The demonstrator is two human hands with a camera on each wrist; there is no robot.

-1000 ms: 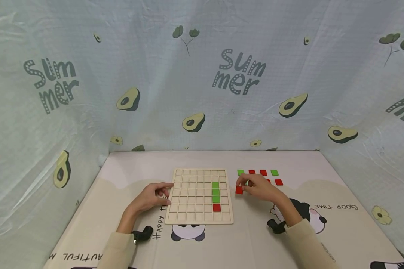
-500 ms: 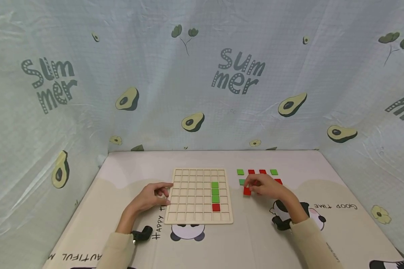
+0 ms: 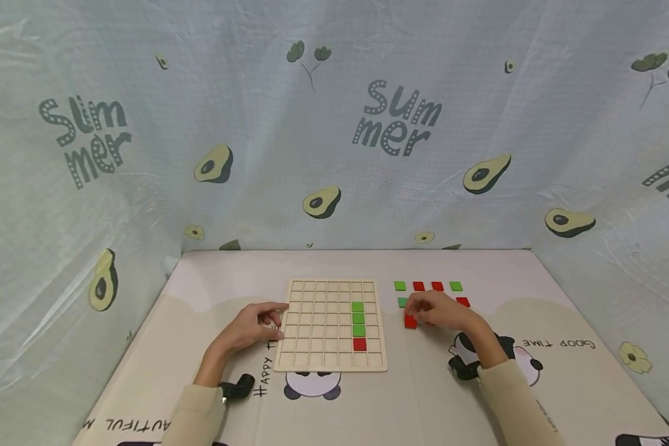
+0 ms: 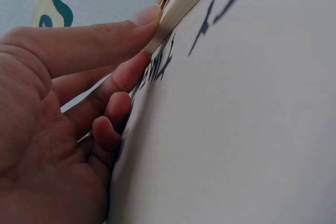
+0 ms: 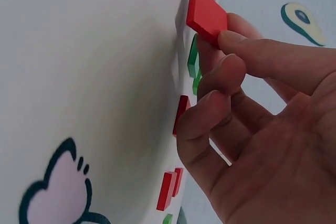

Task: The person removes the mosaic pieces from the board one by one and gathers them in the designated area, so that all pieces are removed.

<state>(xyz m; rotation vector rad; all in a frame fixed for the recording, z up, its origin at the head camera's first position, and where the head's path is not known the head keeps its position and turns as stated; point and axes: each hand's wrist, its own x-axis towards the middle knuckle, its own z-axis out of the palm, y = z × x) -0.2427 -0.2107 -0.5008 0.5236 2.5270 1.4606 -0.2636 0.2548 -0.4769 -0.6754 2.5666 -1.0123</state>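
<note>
far curtain (image 3: 256, 118) is reading SUMMER | tablecloth (image 3: 379, 409) is showing GOOD TIME at right, HAPPY at left, next word running partly under left hand (image 3: 251, 327) | right hand (image 3: 443, 311) is pinching red tile (image 3: 410, 322) right of grid board (image 3: 318, 319), masking loose tiles (image 3: 419, 286) | left hand, forefinger extended, is touching board's left edge

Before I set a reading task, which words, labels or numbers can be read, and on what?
"SUMMER": back curtain.
"SUMMER": left curtain.
"GOOD TIME": tablecloth, right side.
"HAPPY T": tablecloth; the rest is partly covered near the left hand.
"AUTIFUL M": tablecloth, cut short at the left sleeve.
Right curtain: lettering cut off by the picture's edge, incomplete.
Small writing beside the right sleeve: too small to read.
No readable numbers.
</note>
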